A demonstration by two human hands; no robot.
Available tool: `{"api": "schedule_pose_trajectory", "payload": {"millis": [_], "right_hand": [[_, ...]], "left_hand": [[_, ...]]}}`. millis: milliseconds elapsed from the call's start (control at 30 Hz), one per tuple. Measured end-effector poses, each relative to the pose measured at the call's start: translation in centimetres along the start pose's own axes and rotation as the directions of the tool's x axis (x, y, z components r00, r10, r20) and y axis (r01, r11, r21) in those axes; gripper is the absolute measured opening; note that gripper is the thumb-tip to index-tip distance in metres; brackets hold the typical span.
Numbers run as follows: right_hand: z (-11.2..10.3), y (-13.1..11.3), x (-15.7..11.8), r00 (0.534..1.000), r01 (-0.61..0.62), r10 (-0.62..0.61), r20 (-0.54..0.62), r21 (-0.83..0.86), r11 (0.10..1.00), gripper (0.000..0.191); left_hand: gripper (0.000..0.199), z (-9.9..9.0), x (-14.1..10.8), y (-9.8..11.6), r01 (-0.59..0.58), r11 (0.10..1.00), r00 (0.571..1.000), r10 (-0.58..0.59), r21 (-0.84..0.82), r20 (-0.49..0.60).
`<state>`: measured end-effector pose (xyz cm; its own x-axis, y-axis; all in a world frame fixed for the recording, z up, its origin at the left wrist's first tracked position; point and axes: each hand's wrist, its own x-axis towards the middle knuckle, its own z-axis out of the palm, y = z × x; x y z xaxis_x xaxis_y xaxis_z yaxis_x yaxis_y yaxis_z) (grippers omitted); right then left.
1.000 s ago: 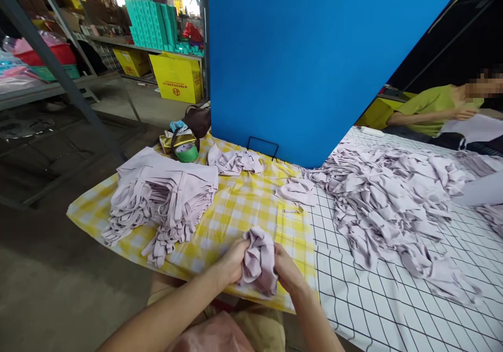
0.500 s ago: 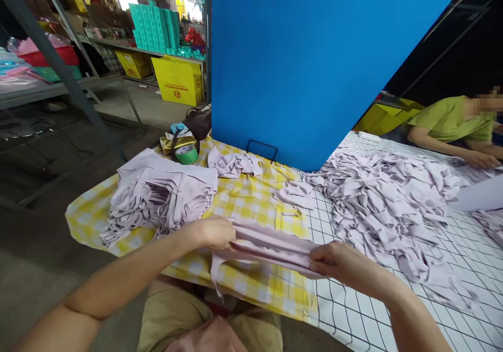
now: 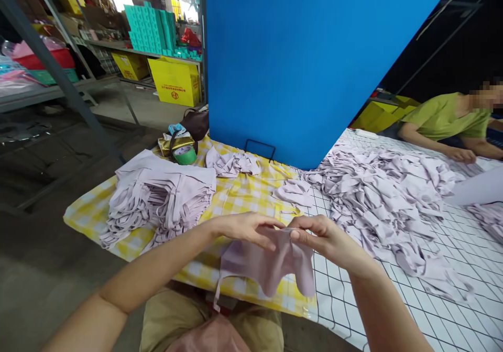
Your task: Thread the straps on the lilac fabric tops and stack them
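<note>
A pale lavender strappy garment [image 3: 255, 263] hangs in loose folds over the table's front edge, with a thin strap dangling at its left end. My right hand [image 3: 326, 239] pinches its upper edge between thumb and fingers. Beside it, my left hand [image 3: 247, 229] has thumb and fingers apart at the same edge, with the cloth passing between them; whether it touches is hard to tell. A neat stack of similar lavender garments [image 3: 165, 179], straps hanging toward me, lies to the left. Behind the hands are a crumpled lavender piece [image 3: 231, 163] and a smaller one [image 3: 294, 192].
A large heap of lavender pieces [image 3: 377, 195] covers the right side of the grid-patterned cloth [image 3: 346, 299]. A tall blue panel [image 3: 306, 69] stands at the back. Green tape [image 3: 184, 155] lies behind the stack. A co-worker in a green shirt [image 3: 436, 113] handles fabric at far right.
My hands have come together from holding the garment stretched wide. The left hand moved right and its fingers spread; the cloth now drops in folds below the hands.
</note>
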<state>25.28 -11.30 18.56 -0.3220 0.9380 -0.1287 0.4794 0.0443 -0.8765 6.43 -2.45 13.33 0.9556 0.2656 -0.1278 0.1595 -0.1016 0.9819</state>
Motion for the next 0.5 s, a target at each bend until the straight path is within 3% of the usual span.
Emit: {"api": "schedule_pose_trajectory", "payload": {"millis": [100,267,333,433,467,500], "right_hand": [[0.1,0.2,0.6,0.995,-0.088,0.094,-0.041,0.129,0.988,0.035],[-0.8,1.0,-0.1,0.973,-0.197,0.225,-0.048,0.331,0.923,0.037],[-1.2,0.9,-0.5,0.979,-0.134,0.181,-0.093,0.38,0.915,0.038],[-1.9,0.5,-1.1,0.978,0.063,0.028,-0.208,0.419,0.906,0.038],[-2.3,0.3,-1.4,0.972,0.103,0.001,-0.235,0.432,0.896,0.038],[-2.7,0.2,-1.7,0.969,0.112,-0.001,-0.246,0.44,0.891,0.038]], "left_hand": [[0.022,0.4,0.7,0.2,-0.061,0.988,0.998,0.058,-0.141,-0.026],[0.041,-2.4,-0.8,1.2,-0.177,0.97,0.979,0.157,-0.166,-0.127],[0.038,-3.1,-1.4,1.0,-0.119,0.985,0.993,0.115,-0.128,-0.033],[0.025,-3.4,-1.8,-0.2,0.064,0.998,0.98,-0.066,0.015,0.188],[0.02,-3.3,-1.8,-0.7,0.112,0.989,0.972,-0.129,0.094,0.194],[0.017,-3.3,-1.9,-1.1,0.145,0.975,0.978,-0.168,0.171,0.126]]}}
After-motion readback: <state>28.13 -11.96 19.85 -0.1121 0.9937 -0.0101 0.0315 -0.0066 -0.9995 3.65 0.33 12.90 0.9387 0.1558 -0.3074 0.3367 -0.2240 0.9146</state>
